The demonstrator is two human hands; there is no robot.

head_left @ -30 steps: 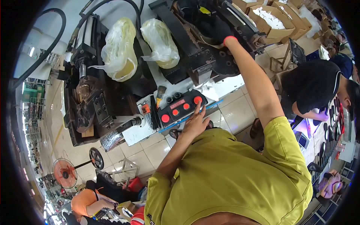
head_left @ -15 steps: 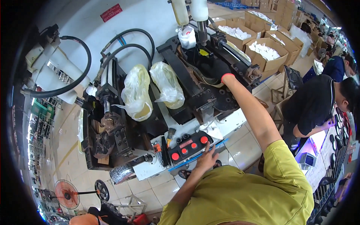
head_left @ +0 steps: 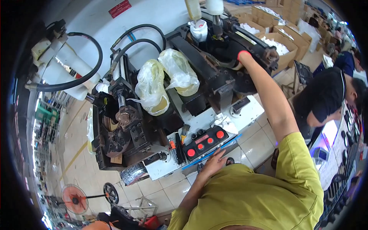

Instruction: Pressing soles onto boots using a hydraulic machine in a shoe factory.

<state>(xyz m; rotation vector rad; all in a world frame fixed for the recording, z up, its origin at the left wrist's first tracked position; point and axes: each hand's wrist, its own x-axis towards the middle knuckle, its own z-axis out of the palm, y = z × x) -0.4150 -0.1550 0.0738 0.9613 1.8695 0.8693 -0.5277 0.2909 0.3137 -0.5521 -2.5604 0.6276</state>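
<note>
While the left hand [head_left: 213, 164] rests open, fingers spread, at the front edge of the black control panel [head_left: 203, 143] with its red buttons, the right hand [head_left: 240, 57], in a dark glove, reaches into the black machine [head_left: 214, 73]; its grip cannot be made out. Two clear plastic bags [head_left: 165, 82] holding yellowish material sit on the machine. Cardboard boxes [head_left: 281, 42] behind hold white pieces.

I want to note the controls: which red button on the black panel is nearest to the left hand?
The lowest-left red button, at the panel end closest to the left hand. The other red buttons run up and right, away from its fingers.
</note>
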